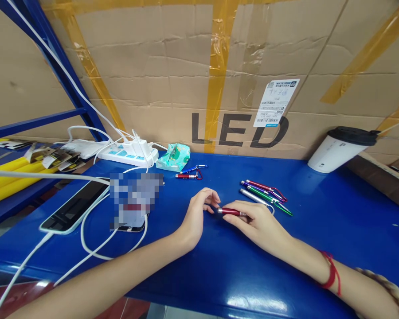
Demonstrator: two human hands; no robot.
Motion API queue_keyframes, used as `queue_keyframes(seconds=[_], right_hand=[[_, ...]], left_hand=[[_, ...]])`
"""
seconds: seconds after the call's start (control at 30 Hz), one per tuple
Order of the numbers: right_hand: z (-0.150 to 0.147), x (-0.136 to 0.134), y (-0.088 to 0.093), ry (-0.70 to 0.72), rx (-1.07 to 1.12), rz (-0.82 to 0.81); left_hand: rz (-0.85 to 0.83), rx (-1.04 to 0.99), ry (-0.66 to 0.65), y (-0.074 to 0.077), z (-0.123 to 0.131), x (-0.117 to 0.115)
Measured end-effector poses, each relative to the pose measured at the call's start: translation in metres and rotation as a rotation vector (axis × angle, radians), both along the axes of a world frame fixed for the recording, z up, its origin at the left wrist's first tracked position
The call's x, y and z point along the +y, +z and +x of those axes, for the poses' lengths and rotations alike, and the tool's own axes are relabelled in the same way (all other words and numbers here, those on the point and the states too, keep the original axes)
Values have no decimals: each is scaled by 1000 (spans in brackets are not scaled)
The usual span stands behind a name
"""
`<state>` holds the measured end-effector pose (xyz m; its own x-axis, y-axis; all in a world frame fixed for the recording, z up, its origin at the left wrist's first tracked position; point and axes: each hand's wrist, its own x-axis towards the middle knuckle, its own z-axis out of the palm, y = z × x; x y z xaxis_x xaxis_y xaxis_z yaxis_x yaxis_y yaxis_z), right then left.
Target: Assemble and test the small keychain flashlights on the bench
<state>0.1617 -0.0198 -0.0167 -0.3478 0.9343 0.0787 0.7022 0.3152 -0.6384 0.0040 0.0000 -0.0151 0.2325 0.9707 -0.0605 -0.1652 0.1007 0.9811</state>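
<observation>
My right hand (252, 217) is closed around a red penlight (232, 212) with a silver end, its thumb and fingers pinching the barrel. The silver end points left, towards my left hand (199, 212). That hand is cupped with curved fingers beside the tip, and nothing shows in it. Just beyond the right hand lie several similar slim metal penlights (262, 193) in red, purple, green and silver, some with clips. Farther back on the left are a red penlight (186, 176) and a blue penlight (189, 169), each with a carabiner clip.
A blue table (219, 279) stands against a large cardboard box (173, 79). To the left are a phone (75, 208), a blurred-out phone (133, 228), white cables and a power strip (123, 156). A teal tissue pack (174, 157) sits behind; a lidded cup (339, 150) stands right.
</observation>
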Motion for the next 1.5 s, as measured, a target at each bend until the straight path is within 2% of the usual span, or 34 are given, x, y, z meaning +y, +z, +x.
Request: queue_keyframes(seconds=[0.4,1.07,1.37,1.5], right_hand=[[1,2,-5,1,-20,23],[0,1,-3,38,-93,40],[0,1,-3,18,-83,-13],[0,0,-2,27,-75,-25]], left_hand=[[35,-4,20,-4,-2,7],[39,21,13,-1,-2,4],[70,90,-2,0,-1,2],[124,194,-1,-3,-2,5]])
